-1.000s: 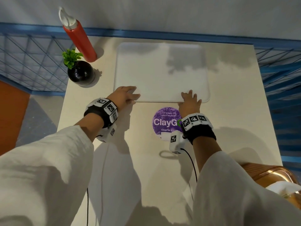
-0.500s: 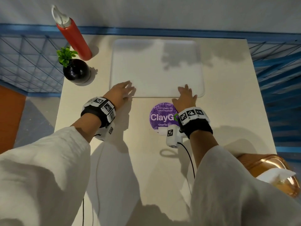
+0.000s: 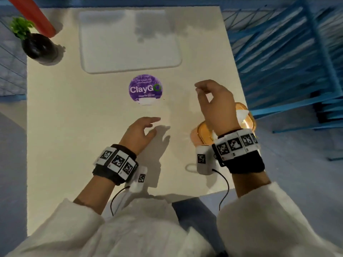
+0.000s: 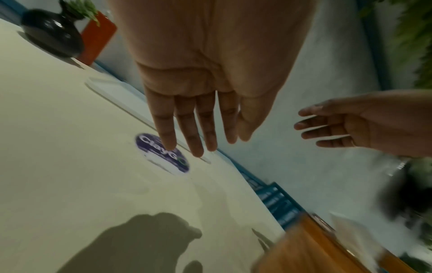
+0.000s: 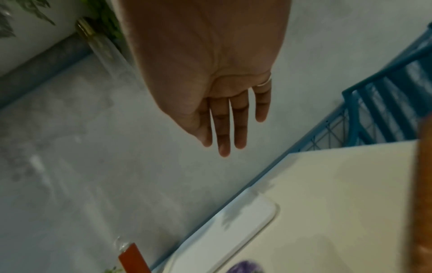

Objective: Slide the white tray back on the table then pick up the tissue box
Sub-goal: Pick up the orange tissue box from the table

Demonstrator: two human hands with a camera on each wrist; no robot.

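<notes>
The white tray (image 3: pixel 128 41) lies flat at the far middle of the table, untouched; its near edge (image 4: pixel 112 92) and a corner (image 5: pixel 252 218) show in the wrist views. The orange tissue box (image 3: pixel 246 117) with a white tissue on top stands at the table's right edge, mostly behind my right wrist; it appears blurred (image 4: pixel 311 251) in the left wrist view. My right hand (image 3: pixel 211 101) hovers above the box with relaxed fingers (image 5: pixel 222 129), holding nothing. My left hand (image 3: pixel 143 128) hovers over the table's middle, fingers (image 4: pixel 194 129) straight, empty.
A round purple ClayGo sticker (image 3: pixel 145 88) marks the table (image 3: pixel 65 127) between tray and hands. A black pot with a green plant (image 3: pixel 37 46) and a red bottle (image 3: pixel 33 13) stand at the far left. Blue wire racks (image 3: pixel 289 58) border the table's right side.
Both hands have left the tray's near edge and drawn back toward me. The right hand has risen and swung right, over the tissue box. My head view has turned down and right.
</notes>
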